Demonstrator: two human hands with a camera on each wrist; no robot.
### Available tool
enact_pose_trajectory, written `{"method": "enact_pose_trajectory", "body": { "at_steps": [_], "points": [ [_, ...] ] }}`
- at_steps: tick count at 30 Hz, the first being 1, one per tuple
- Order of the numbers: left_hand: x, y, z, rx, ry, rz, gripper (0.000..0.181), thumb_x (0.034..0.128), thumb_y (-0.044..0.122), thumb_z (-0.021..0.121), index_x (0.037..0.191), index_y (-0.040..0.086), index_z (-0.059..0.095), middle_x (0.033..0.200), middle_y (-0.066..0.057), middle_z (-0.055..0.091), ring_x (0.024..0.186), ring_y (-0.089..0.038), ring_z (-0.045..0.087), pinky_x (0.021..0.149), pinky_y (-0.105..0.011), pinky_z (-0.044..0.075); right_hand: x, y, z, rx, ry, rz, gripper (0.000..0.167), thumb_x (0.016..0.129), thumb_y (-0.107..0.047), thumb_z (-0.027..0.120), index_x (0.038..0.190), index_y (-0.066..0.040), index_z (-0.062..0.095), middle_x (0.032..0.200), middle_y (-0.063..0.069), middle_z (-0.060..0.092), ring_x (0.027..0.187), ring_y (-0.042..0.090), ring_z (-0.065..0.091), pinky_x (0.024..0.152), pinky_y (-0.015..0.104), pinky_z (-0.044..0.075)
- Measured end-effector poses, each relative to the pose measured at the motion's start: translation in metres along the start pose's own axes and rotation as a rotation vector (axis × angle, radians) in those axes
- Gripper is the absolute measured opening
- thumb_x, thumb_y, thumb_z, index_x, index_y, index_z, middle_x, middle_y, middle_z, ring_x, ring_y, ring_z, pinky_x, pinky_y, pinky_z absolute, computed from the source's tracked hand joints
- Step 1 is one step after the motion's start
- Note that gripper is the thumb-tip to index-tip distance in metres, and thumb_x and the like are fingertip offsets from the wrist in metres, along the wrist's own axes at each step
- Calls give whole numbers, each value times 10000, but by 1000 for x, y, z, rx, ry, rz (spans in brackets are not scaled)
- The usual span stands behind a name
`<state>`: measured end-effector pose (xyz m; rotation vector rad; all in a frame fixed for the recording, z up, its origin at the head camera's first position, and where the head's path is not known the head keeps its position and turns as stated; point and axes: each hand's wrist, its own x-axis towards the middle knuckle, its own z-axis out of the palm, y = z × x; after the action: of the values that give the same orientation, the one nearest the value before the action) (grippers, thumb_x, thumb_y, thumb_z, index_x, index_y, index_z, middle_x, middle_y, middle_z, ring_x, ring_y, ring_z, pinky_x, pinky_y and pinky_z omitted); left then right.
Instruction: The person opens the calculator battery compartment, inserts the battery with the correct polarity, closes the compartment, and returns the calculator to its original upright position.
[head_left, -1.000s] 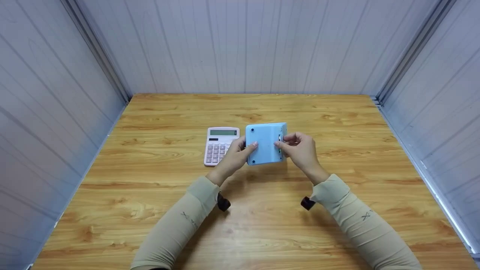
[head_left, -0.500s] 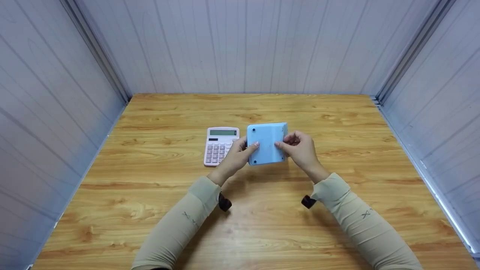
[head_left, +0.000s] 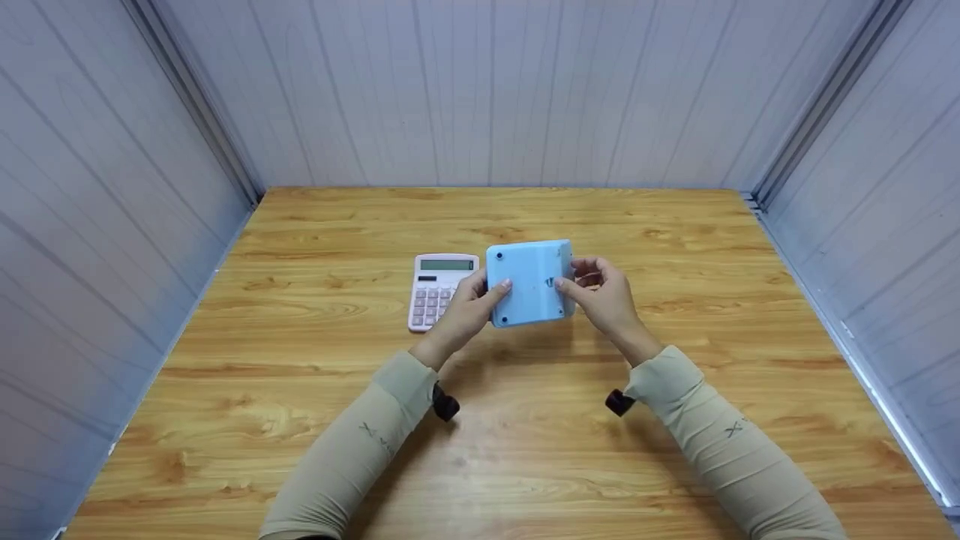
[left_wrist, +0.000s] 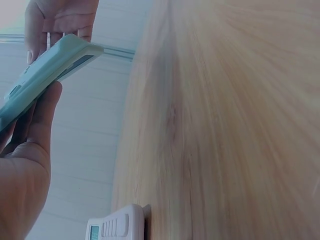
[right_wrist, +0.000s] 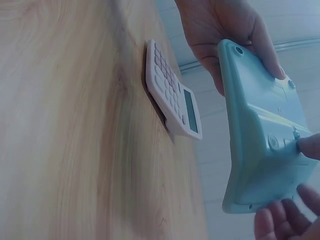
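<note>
A light blue calculator (head_left: 526,283) is held above the table, its back with small dark feet turned toward me. My left hand (head_left: 470,304) grips its left side, thumb on the back and fingers behind. At the other end, my right hand (head_left: 602,296) has its thumb on the back beside a small dark latch mark, with its fingers bent near the edge. In the right wrist view, the thumb touches the battery cover (right_wrist: 282,157), which lies in place. The blue calculator's keys are turned away from me.
A pink calculator (head_left: 445,277) lies face up on the wooden table (head_left: 337,247), left of the blue one and partly behind my left hand. Pale panels (head_left: 450,90) enclose the table at the back and both sides.
A narrow slot with something bright inside showed near the right thumb one second ago; it is covered now. The blue calculator has shifted slightly left and up, and the latch mark shows.
</note>
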<state>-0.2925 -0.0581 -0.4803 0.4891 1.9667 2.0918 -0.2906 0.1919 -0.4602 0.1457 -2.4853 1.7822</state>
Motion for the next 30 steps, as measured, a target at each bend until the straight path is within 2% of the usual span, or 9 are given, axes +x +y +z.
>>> {"method": "enact_pose_trajectory", "body": {
  "at_steps": [3, 6, 13, 18, 23, 30],
  "points": [
    [0, 0, 0, -3, -5, 0, 500, 1162, 200, 512, 1620, 11, 444, 1558, -237, 587, 1409, -343, 620, 1128, -519, 566, 2, 1, -2, -8, -38, 50, 586, 1006, -256, 783, 1478, 23, 577, 1384, 218, 624, 1195, 312, 618, 1003, 394, 552],
    [0, 0, 0, -1, -8, -3, 504, 1162, 212, 513, 1625, 22, 443, 1563, -230, 587, 1414, -346, 619, 1127, -514, 568, 2, 2, -2, 1, -63, 68, 642, 1020, -261, 764, 1541, 35, 533, 1444, 249, 618, 1278, 365, 626, 1083, 437, 547],
    [1, -2, 0, 0, -12, -4, 511, 1167, 228, 512, 1636, 40, 432, 1582, -215, 576, 1438, -353, 602, 1149, -525, 550, 0, -1, 0, 2, -51, 79, 631, 1016, -259, 777, 1523, 42, 555, 1392, 243, 654, 1221, 323, 659, 1023, 352, 572],
    [1, -3, 0, 3, -10, -21, 522, 1169, 253, 512, 1646, 61, 422, 1597, -188, 571, 1450, -334, 596, 1161, -519, 540, -1, -2, 0, -21, -18, 60, 605, 1001, -224, 794, 1496, 52, 581, 1351, 244, 680, 1184, 323, 676, 1028, 397, 583],
    [1, -4, 1, 18, -18, -11, 524, 1169, 252, 507, 1646, 55, 418, 1611, -183, 562, 1461, -331, 588, 1168, -520, 532, -2, -2, 1, -25, 4, 34, 591, 986, -208, 804, 1471, 61, 600, 1340, 251, 693, 1177, 340, 685, 1031, 437, 592],
    [-1, -2, 2, 94, -2, 27, 498, 1157, 218, 526, 1599, -4, 466, 1552, -233, 604, 1411, -363, 626, 1131, -534, 562, -1, 5, -1, -12, -19, 28, 588, 982, -207, 804, 1476, 41, 603, 1328, 237, 690, 1146, 309, 691, 999, 385, 589]
  ]
}}
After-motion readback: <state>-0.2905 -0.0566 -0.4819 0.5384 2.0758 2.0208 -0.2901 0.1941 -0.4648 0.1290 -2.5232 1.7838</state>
